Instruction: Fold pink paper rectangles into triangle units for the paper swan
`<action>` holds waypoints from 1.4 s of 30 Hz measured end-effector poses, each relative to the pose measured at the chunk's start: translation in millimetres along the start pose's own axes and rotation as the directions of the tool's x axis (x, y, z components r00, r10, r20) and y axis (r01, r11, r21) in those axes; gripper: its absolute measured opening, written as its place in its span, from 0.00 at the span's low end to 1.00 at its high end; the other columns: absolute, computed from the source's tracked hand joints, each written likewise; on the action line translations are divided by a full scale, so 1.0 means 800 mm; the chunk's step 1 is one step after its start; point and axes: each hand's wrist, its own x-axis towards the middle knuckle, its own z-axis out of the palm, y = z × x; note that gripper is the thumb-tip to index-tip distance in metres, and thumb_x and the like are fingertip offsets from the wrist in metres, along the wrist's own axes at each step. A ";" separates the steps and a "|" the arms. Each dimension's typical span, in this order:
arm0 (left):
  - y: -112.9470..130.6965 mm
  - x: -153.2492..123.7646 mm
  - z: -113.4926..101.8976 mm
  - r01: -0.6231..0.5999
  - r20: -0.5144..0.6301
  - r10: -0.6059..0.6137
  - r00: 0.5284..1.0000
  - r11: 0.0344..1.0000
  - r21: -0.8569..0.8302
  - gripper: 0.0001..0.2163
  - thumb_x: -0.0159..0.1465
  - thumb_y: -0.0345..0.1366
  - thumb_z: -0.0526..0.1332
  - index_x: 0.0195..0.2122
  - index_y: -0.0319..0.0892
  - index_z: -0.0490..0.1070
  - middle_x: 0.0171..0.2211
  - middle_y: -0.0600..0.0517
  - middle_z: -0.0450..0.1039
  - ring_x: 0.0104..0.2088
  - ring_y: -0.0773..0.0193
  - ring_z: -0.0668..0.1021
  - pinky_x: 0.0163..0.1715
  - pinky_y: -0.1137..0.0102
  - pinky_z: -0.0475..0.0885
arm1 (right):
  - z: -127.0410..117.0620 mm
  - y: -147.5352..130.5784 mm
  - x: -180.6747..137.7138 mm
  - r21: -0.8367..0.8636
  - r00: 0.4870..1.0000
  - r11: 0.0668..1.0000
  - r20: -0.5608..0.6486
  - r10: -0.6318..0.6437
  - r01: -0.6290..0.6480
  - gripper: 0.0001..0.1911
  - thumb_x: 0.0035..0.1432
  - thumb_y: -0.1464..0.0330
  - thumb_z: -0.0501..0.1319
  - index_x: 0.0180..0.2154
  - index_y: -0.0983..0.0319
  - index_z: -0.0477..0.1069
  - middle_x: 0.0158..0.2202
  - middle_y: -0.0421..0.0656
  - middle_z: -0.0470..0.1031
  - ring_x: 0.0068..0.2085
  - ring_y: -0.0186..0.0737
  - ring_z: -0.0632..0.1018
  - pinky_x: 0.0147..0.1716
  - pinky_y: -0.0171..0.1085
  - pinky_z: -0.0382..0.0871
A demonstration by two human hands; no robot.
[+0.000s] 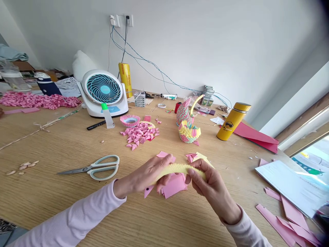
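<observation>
A curved yellow origami swan neck (177,168), built from stacked folded paper pieces, arches between my hands above the table. My left hand (151,169) is closed round its left part, where a pink pointed tip with a black dot (148,190) sticks out below. At the opposite end, my right hand (209,178) pinches the neck between thumb and fingers. Under the hands lie pink paper rectangles (176,185), partly hidden. Just beyond them are small folded pink pieces (191,157) and a pale yellow paper sheet (203,158).
Scissors (94,168) lie left of my left hand. Farther back are a pile of folded pink pieces (140,133), a paper bowl (130,120), an origami swan (189,130) and a fan (104,91). A yellow flask (230,123) and pink paper strips (290,216) are to the right.
</observation>
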 end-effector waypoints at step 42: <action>0.002 0.005 -0.010 0.157 0.188 -0.096 0.977 0.928 -0.338 0.16 0.64 0.50 0.55 0.34 0.40 0.63 0.24 0.58 0.59 0.17 0.77 0.56 0.14 0.80 0.55 | -0.039 -0.001 0.006 -0.060 0.998 0.997 -0.042 -0.043 0.040 0.21 0.60 0.53 0.56 0.44 0.63 0.67 0.28 0.42 0.74 0.21 0.30 0.70 0.18 0.31 0.61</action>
